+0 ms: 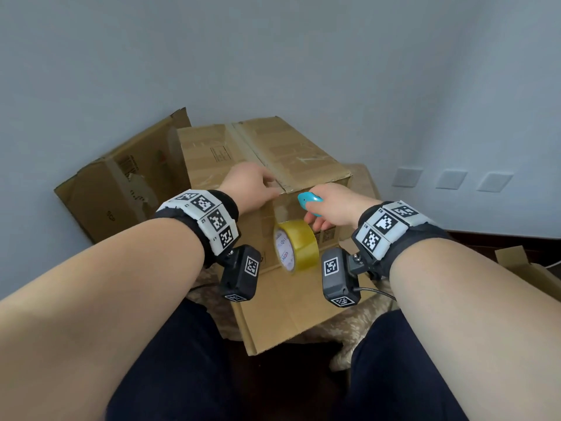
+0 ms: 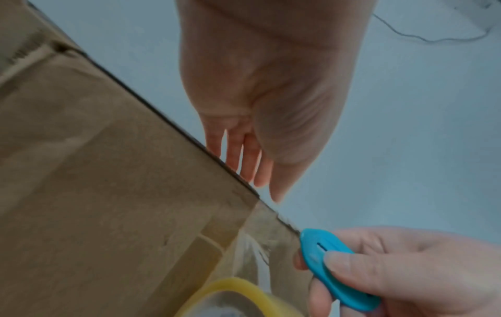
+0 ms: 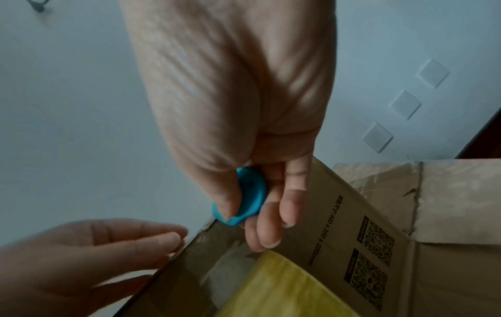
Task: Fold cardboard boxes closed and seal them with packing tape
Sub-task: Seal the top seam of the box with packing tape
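Note:
A closed cardboard box (image 1: 291,153) stands in front of me, taped along its top seam. My left hand (image 1: 258,185) lies on the box top at the near end of the seam, fingers straight (image 2: 244,154). My right hand (image 1: 334,205) pinches a small blue cutter (image 1: 308,202) at the box's upper front edge; the left wrist view shows the cutter (image 2: 333,268) touching that edge. A yellow tape roll (image 1: 299,246) hangs against the box front from a clear strip (image 1: 280,208). The roll (image 3: 284,285) sits just below my right fingers.
An open, worn cardboard box (image 1: 121,183) leans behind on the left. Flat cardboard (image 1: 291,311) lies under the box, above my knees. More cardboard (image 1: 522,265) sits at the right. Wall plates (image 1: 449,179) line the right wall.

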